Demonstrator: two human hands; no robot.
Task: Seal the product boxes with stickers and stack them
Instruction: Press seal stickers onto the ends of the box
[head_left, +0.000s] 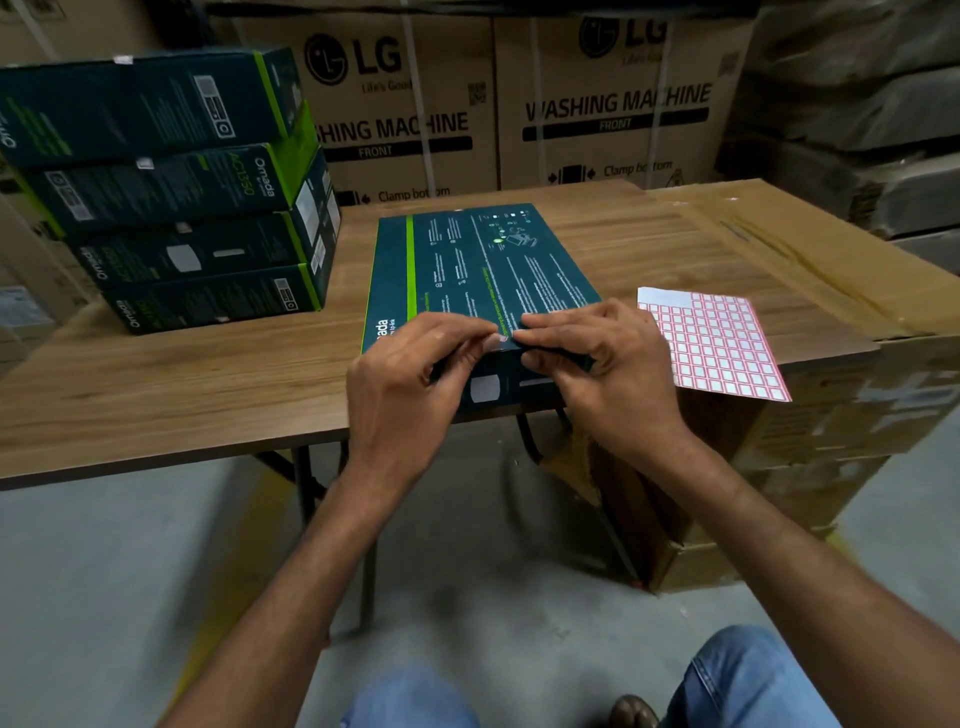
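1. Presently, the Omada box (483, 275) lies flat on the table (208, 374).
2. Left hand (410, 374) and right hand (597, 358) curl round its near edge, thumbs meeting at a sticker (503, 339), apparently pressing it over the seam.
3. Sticker sheet (722, 343) just right of grip; box stack (171, 208) well left.

A wood-grain table (182, 374) on dark metal legs (306, 483) stands on a grey floor (104, 571). At about 10 o'clock on its top is a stack of four dark teal Omada boxes (171, 192), laid flat and slightly askew. A single Omada box (478, 265) lies flat from the centre toward 6 o'clock, its near end over the table's front edge. At 4 o'clock lies a sticker sheet (717, 343) of red-bordered labels. At 3 o'clock a brown cardboard carton (810, 244) meets the tabletop.
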